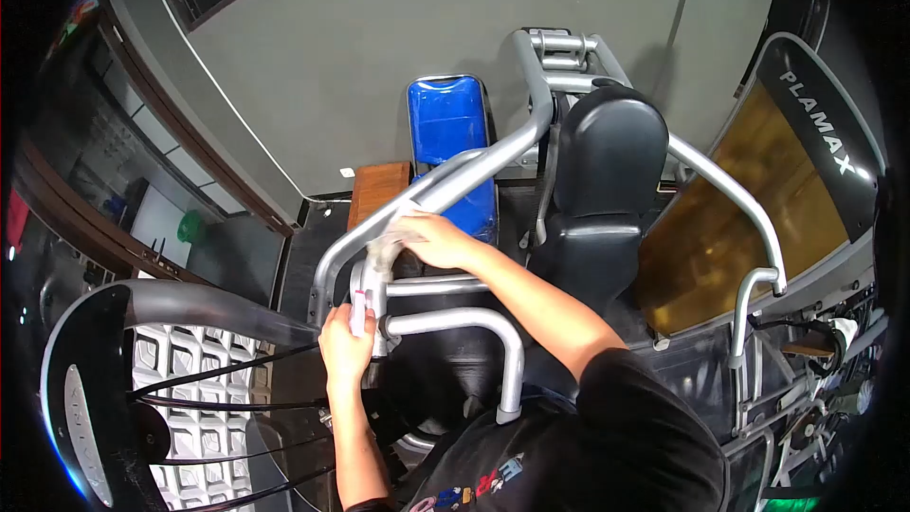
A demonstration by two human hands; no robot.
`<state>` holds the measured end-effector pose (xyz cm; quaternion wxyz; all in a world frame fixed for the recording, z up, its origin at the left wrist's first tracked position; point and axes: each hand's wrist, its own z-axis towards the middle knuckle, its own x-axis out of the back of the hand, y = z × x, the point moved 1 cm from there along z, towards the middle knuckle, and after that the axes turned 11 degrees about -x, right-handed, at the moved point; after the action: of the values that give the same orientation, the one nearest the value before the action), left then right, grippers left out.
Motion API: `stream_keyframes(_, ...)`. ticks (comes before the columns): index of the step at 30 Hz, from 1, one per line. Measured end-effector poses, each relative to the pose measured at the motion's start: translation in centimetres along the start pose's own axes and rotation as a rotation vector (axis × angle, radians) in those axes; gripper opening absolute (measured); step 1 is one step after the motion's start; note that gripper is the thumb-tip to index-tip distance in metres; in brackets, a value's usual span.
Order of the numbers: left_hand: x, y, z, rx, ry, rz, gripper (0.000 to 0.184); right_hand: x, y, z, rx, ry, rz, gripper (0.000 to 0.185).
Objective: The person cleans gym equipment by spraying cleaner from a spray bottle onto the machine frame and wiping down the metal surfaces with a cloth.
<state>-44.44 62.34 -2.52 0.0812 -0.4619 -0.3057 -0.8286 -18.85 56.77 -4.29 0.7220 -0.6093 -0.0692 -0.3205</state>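
Observation:
My right hand [433, 238] is closed on a greyish-white cloth [384, 254], pressed to the bent silver tube [417, 211] of a weight machine. Lower and to the left, my left hand [345, 345] grips a small white container with a pink part [358, 313], beside the same frame. What kind of container it is, I cannot make out, since my fingers cover part of it. The machine's black padded seat back [611, 156] rises to the right of my right hand.
A blue chair [447, 118] and a brown wooden box [379, 185] stand by the grey wall. A curved silver handle [474, 318] juts out near my body. On the right is a tall PLAMAX panel [749, 218]; black cables [232, 406] run at lower left.

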Motion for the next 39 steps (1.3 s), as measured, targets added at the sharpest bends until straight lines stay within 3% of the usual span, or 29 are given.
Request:
stream_keyframes(1,0.0,0.1,-0.4,0.031,0.02,0.001,0.029,0.5,0.8,-1.3,-0.152,0.033,0.122,0.031)
stream_keyframes(3,0.0,0.1,-1.4,0.078,0.059,0.021,0.026,1.0,4.9,-3.9,-0.192,0.18,0.082,0.032)
stream_keyframes(4,-0.5,-0.7,-1.8,0.096,0.08,0.021,0.026,1.9,5.8,-5.3,-0.309,0.122,0.231,0.033)
stream_keyframes(6,-0.5,-0.6,-2.1,0.135,0.1,-0.029,0.027,0.5,12.0,-7.9,-0.484,0.347,0.675,0.034)
stream_keyframes(8,-0.3,-1.1,-1.6,0.134,0.037,-0.01,0.029,1.1,11.1,-11.2,-0.59,0.522,0.877,0.036)
stream_keyframes(9,-0.2,-1.2,-1.5,0.133,-0.03,0.001,0.033,0.6,13.9,-12.6,-0.639,0.54,0.988,0.038)
stream_keyframes(15,2.3,3.1,1.9,0.023,-0.079,-0.056,0.035,3.9,13.0,-17.3,-0.759,0.613,0.881,0.04)
stream_keyframes(19,2.5,5.0,3.3,-0.011,-0.093,0.025,0.036,4.2,13.5,-18.0,-0.725,0.618,0.831,0.039)
stream_keyframes(30,1.8,6.3,3.4,0.102,-0.092,0.135,0.041,3.9,13.3,-18.3,-0.706,0.487,0.651,0.04)
stream_keyframes(39,2.7,6.6,3.2,0.226,-0.078,0.116,0.04,4.9,14.7,-20.5,-0.689,0.489,0.733,0.039)
